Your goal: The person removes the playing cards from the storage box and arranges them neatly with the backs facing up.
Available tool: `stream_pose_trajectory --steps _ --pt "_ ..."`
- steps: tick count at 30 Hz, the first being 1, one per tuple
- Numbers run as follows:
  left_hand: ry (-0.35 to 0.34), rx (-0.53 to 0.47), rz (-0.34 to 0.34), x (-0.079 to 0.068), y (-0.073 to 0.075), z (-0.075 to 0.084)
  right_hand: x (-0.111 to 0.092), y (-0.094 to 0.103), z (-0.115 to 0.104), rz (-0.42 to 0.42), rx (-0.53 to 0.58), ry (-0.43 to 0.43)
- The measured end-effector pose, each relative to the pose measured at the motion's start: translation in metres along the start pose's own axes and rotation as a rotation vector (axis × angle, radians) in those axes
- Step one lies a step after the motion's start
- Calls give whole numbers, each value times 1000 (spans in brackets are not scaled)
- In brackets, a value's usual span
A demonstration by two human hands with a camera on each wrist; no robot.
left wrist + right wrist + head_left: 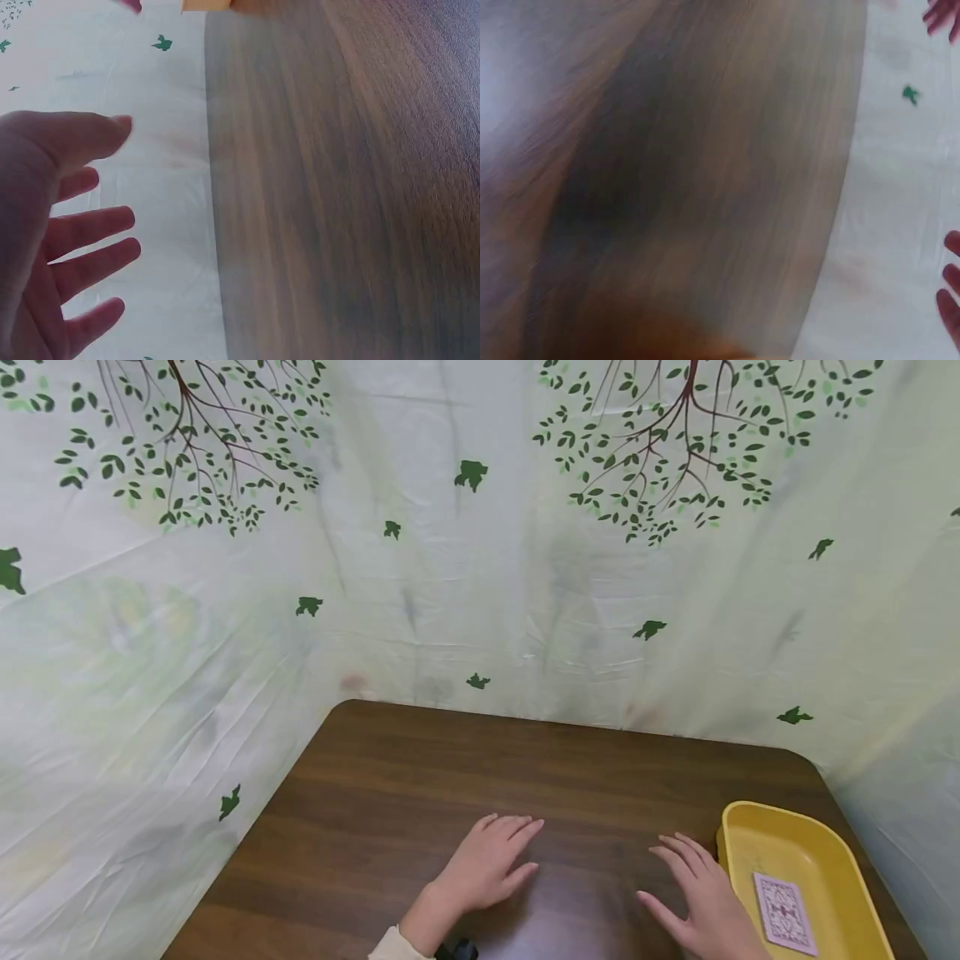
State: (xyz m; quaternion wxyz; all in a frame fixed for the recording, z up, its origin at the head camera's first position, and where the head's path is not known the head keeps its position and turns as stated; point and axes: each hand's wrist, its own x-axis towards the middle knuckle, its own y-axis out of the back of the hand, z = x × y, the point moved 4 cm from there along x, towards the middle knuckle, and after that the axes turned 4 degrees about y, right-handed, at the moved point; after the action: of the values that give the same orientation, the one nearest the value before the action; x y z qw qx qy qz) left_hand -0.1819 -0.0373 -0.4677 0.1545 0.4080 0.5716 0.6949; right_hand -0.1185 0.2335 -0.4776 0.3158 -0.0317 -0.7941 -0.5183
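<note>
Over the middle of the brown table, my left hand (487, 867) is held with its fingers extended and nothing in them. The left wrist view shows the same hand (67, 247) with spread fingers and thumb apart. My right hand (705, 897) hovers beside the left wall of a yellow tray (832, 852), its thumb spread away from straight fingers. Inside that tray lies a playing card or card deck (784, 913) with a purple-and-white patterned back. Whether the right hand touches the tray's rim cannot be told. Only fingertips (951, 300) of the right hand show in the right wrist view.
The dark wood table (420, 760) has rounded far corners. A pale cloth (450, 610) printed with branches and green leaves hangs behind and around it. A small black object (463, 950), partly cut off, shows below the left wrist.
</note>
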Motion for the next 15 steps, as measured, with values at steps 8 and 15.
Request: stream_pose_trajectory --steps 8,15 --pt "52 -110 11 16 -10 7 -34 36 38 329 -41 -79" --pt "50 -202 -41 39 -31 23 -81 61 72 547 -153 -308"
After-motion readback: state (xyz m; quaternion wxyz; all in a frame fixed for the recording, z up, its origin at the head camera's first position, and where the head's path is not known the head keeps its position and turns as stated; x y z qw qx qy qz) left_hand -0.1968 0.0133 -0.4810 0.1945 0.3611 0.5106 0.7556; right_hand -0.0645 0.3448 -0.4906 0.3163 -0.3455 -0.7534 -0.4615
